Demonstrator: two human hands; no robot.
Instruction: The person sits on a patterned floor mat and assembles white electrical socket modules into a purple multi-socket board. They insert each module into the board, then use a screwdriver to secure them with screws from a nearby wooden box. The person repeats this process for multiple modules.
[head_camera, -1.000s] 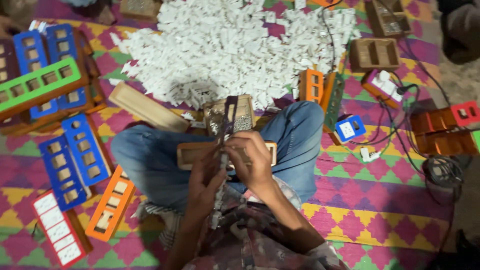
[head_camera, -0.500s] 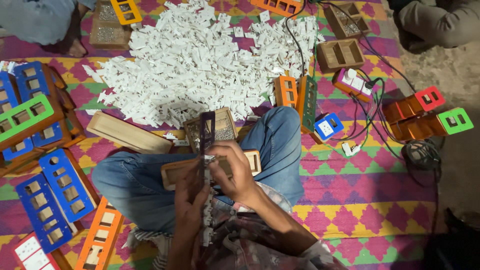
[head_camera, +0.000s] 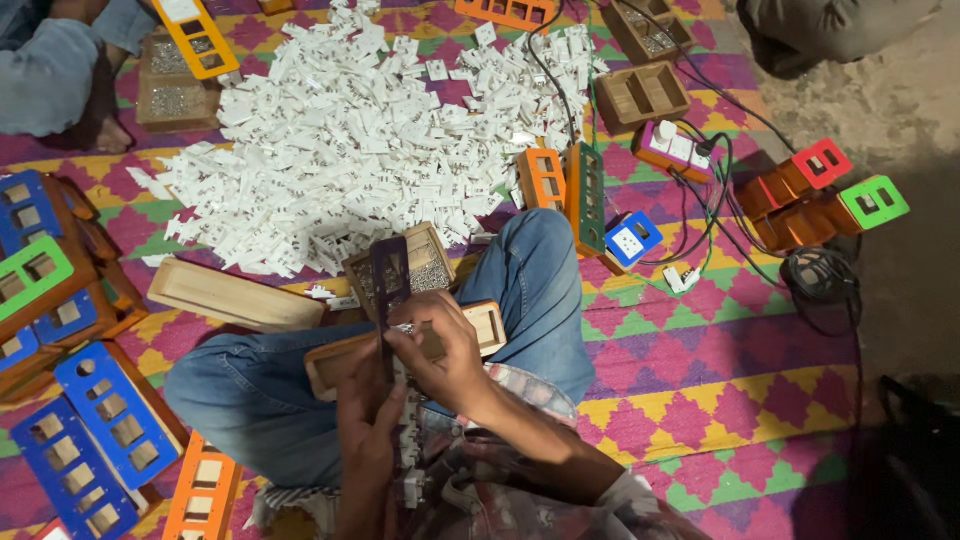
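Fingers of both hands pinch a dark slotted strip, seemingly over a wooden box.

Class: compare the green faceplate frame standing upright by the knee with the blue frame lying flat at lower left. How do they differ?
The green frame stands on edge, narrow and dark green; the blue frame lies flat and looks wider. The green frame is beside an orange one, the blue frame beside another blue one. Both have rows of rectangular cut-outs.

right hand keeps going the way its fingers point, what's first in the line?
The right hand points left, fingers already on the dark slotted strip. Just beyond is the left hand; past that, probably the jeans-clad knee, though depth is unclear.
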